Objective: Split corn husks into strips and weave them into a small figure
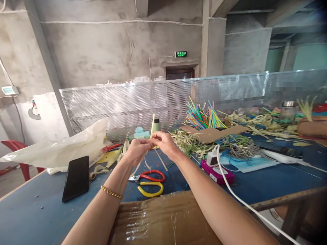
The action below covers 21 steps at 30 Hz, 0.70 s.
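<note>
My left hand and my right hand meet above the table, fingers pinched together. Between them is a pale yellow strip that sticks up from the fingertips. Thin pale strands hang below the hands, and the fingers partly hide where they join. Just under the hands lies a pair of scissors with one red and one yellow handle. A tape-covered cardboard box sits beneath my forearms.
On the blue table, a black phone and plastic bag lie left. To the right are colourful sticks, tangled strips, and a purple power socket with a white cable. Another person's hand is far right.
</note>
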Available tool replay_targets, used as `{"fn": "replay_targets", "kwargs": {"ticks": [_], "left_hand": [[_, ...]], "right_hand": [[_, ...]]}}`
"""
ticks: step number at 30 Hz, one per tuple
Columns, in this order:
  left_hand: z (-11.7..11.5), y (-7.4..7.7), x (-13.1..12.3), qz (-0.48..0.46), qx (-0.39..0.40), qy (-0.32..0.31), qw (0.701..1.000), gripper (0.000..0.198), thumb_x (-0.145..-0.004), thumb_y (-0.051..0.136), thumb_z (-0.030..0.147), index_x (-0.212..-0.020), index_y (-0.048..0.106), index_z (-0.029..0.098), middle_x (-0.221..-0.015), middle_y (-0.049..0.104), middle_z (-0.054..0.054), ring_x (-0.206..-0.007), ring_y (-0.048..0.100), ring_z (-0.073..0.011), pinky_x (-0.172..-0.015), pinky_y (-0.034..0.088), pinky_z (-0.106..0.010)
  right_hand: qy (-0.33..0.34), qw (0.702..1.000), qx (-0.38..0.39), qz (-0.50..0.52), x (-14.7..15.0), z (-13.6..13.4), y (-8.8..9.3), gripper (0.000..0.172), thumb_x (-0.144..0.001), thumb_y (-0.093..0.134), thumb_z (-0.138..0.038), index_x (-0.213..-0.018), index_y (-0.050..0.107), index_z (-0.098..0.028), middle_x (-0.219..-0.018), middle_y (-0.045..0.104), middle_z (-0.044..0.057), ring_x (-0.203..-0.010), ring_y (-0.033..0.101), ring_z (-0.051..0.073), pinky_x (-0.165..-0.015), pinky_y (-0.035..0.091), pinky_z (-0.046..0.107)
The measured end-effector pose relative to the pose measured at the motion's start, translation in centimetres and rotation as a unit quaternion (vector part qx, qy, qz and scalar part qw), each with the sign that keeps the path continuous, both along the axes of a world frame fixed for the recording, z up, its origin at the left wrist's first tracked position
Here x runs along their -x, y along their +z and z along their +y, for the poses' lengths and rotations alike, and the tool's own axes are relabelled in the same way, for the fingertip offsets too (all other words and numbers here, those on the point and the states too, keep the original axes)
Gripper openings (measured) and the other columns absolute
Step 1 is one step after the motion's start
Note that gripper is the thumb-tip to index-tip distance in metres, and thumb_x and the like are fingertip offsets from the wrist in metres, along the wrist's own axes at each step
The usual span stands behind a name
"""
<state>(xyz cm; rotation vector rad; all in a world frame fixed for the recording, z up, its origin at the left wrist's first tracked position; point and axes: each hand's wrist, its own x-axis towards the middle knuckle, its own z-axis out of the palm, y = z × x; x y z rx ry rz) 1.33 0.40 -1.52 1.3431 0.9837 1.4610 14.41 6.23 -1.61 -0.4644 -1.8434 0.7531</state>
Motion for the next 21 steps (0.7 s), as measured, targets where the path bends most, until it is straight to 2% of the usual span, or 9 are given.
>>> {"fn": "replay_targets", "kwargs": {"ticks": [3,6,7,9,12,15,21], "left_hand": [[0.2,-0.2,0.2,-0.03,0.004,0.007,1.0,0.012,-0.055,0.076,0.016,-0.062,0.069,0.009,-0.059,0.061,-0.005,-0.053,0.051,-0.0102,-0.053,0.038,-0.025],[0.6,-0.2,0.9,-0.063,0.003,0.007,0.998,0.015,-0.054,0.076,0.014,-0.065,0.07,0.007,-0.064,0.063,-0.007,-0.056,0.052,-0.0108,-0.055,0.039,-0.026],[0.6,-0.1,1.1,-0.068,0.003,0.006,0.998,0.015,-0.053,0.075,0.013,-0.066,0.071,0.006,-0.064,0.063,-0.007,-0.055,0.051,-0.0105,-0.054,0.038,-0.025],[0.7,0.0,1.5,-0.072,0.002,0.0,0.997,0.015,-0.053,0.073,0.011,-0.067,0.071,0.006,-0.063,0.062,-0.007,-0.055,0.05,-0.0101,-0.053,0.037,-0.025],[0.7,0.1,1.6,-0.069,-0.003,-0.015,0.998,0.015,-0.051,0.072,0.01,-0.066,0.071,0.007,-0.065,0.063,-0.007,-0.058,0.051,-0.0107,-0.054,0.036,-0.025],[0.8,0.0,1.5,-0.045,-0.011,-0.014,0.999,0.014,-0.055,0.077,0.018,-0.063,0.071,0.009,-0.063,0.061,-0.006,-0.056,0.05,-0.0103,-0.054,0.036,-0.025],[0.9,-0.5,1.6,0.023,-0.019,0.044,0.999,0.026,-0.053,0.084,0.03,-0.054,0.067,0.012,-0.052,0.054,-0.001,-0.049,0.043,-0.0074,-0.047,0.032,-0.023]], "right_hand": [[-0.064,0.998,-0.003,-0.006,-0.1,0.3,-0.1,0.013,-0.078,0.059,-0.026,-0.073,0.059,-0.015,-0.067,0.06,0.0,-0.061,0.054,0.011,-0.06,0.043,0.023],[-0.142,0.989,0.0,-0.042,-0.5,0.2,0.0,0.017,-0.083,0.054,-0.026,-0.072,0.061,-0.015,-0.057,0.059,0.0,-0.048,0.052,0.011,-0.049,0.04,0.022],[-0.147,0.987,0.019,-0.06,-0.5,0.0,0.0,0.018,-0.084,0.053,-0.026,-0.071,0.061,-0.015,-0.051,0.057,-0.001,-0.042,0.05,0.01,-0.043,0.038,0.021],[-0.115,0.987,0.068,-0.089,-0.5,-0.4,-0.1,0.017,-0.084,0.055,-0.026,-0.072,0.061,-0.015,-0.045,0.055,-0.002,-0.035,0.048,0.01,-0.036,0.035,0.02],[-0.064,0.989,0.104,-0.088,0.0,-0.8,-0.3,0.01,-0.081,0.059,-0.021,-0.074,0.059,-0.015,-0.045,0.057,-0.002,-0.034,0.051,0.01,-0.033,0.037,0.018],[-0.071,0.991,0.085,-0.079,0.3,-0.8,-0.5,0.009,-0.079,0.06,-0.015,-0.072,0.056,-0.016,-0.045,0.056,-0.003,-0.034,0.052,0.01,-0.034,0.039,0.018],[-0.102,0.988,0.027,-0.112,0.2,-1.0,-0.4,0.014,-0.076,0.06,-0.009,-0.066,0.055,-0.018,-0.052,0.059,-0.001,-0.041,0.056,0.011,-0.038,0.041,0.019]]}}
